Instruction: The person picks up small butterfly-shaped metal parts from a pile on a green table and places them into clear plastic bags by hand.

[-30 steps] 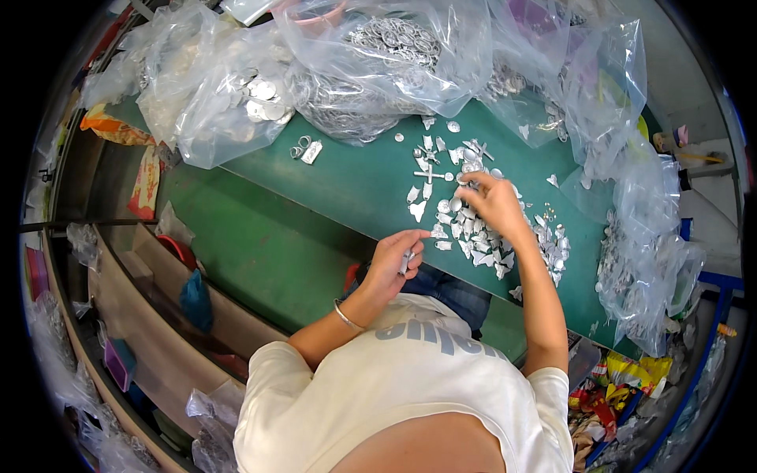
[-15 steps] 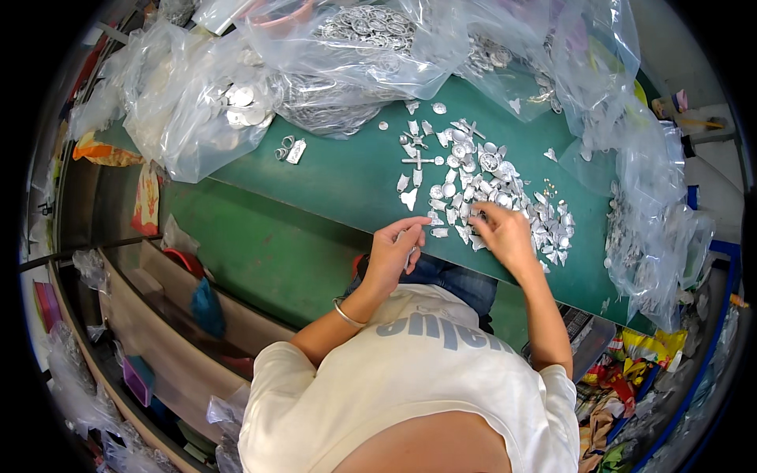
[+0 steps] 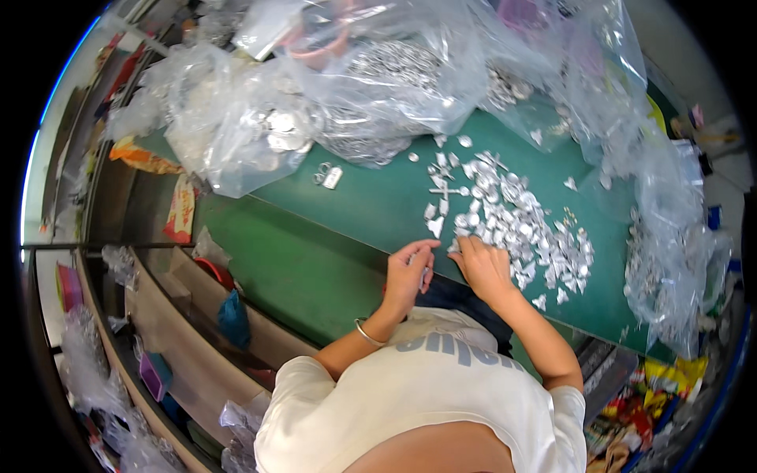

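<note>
My left hand (image 3: 407, 276) hangs over the near edge of the green table, fingers curled. A bit of silver metal shows between them, its shape mostly hidden. To its right, my right hand (image 3: 483, 266) rests at the near left side of a heap of small silver metal charms (image 3: 505, 213). Its fingers are bent down and pressed together. A small silver charm (image 3: 455, 246) shows at its thumb tip; the rest is under the fingers. Several loose charms lie just left of the heap, among them a cross-shaped piece (image 3: 448, 191).
Clear plastic bags of silver parts (image 3: 378, 102) line the table's far side, and another bag (image 3: 670, 252) stands at the right. Silver rings and a rectangular tag (image 3: 333, 177) lie on the green table (image 3: 371, 201). Brown shelving (image 3: 197, 331) is at the left. Tiny gold bits (image 3: 569, 214) lie beside the heap.
The whole view has shifted, so the scene sits lower and further right. My right hand has come from within the heap to its near left edge, closer to my left hand.
</note>
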{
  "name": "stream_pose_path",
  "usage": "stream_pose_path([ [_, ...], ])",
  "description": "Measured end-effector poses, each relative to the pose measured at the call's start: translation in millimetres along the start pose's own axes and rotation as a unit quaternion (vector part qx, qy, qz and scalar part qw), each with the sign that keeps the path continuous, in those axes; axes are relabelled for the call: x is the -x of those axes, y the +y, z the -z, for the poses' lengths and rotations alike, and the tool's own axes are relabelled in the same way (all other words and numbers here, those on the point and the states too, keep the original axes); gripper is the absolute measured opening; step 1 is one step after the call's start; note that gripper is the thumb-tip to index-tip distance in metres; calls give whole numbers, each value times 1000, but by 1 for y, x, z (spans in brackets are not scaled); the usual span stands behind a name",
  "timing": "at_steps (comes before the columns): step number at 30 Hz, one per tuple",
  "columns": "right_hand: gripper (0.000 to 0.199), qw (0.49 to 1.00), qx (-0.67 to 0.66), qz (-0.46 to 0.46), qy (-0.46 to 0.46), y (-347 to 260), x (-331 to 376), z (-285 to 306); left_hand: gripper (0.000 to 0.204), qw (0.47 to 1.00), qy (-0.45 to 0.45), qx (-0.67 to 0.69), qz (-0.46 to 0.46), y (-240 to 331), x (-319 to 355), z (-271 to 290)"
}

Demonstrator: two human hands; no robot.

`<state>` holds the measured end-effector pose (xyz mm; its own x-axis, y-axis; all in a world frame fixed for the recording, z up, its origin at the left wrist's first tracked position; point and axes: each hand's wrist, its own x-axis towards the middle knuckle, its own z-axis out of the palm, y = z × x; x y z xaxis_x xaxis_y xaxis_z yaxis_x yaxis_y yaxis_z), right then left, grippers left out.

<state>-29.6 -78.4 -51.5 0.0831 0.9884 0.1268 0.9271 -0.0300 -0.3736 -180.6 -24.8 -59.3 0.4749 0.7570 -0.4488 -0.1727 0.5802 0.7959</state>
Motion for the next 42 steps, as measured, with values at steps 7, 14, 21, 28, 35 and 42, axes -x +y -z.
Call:
stream_pose_path([
  [7, 17, 989, 119, 84, 4, -2, -5, -9, 22, 1000, -17, 9, -2, -1, 4, 0],
  [14, 11, 988, -35, -21, 150, 26, -15, -10, 22, 999, -30, 18, -5, -1, 4, -4],
  [21, 36, 539, -783, -199, 239, 84, 42, 89, 24, 999, -33, 9, 39, 0, 4, -9],
  [28, 20, 694, -495, -446, 274, 127, 137, 105, 23, 997, -49, -47, 47, -2, 4, -24],
  [35, 29, 899, -62, -400, 167, 104, 131, 71, 22, 992, -75, -70, 71, -10, 7, -39],
  [42, 28, 918, 57, -347, 185, 89, 104, 46, 22, 989, -87, -91, 82, -10, 11, -47],
])
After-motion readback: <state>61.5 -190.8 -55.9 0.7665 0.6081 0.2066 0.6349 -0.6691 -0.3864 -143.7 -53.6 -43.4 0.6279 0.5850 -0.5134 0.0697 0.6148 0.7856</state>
